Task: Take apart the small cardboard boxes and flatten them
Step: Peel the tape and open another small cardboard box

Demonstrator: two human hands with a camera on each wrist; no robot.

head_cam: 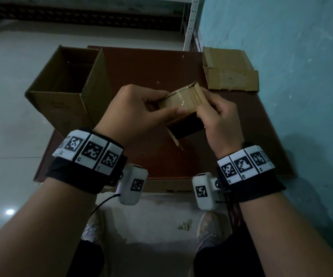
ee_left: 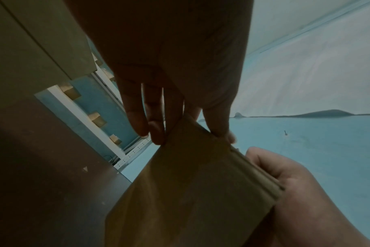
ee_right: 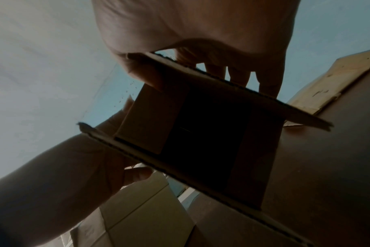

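A small brown cardboard box [head_cam: 181, 108] with clear tape on top is held in the air above the reddish-brown table [head_cam: 161, 62]. Its near end is open and dark, with flaps sticking out [ee_right: 201, 133]. My left hand [head_cam: 141, 108] grips the box's left side, thumb lying across the taped face, fingers [ee_left: 156, 127] on the far edge. My right hand [head_cam: 217, 114] holds the right side, fingers [ee_right: 268, 83] curled over the folded flaps. In the left wrist view the box [ee_left: 190, 183] fills the lower middle, with the right hand [ee_left: 296, 183] beside it.
A large open cardboard carton [head_cam: 67, 86] stands on the table's left edge. Flattened cardboard pieces [head_cam: 229, 70] lie at the table's far right, by the teal wall [head_cam: 291, 47]. A white metal rack post [head_cam: 190, 23] rises behind the table. My shoes show below.
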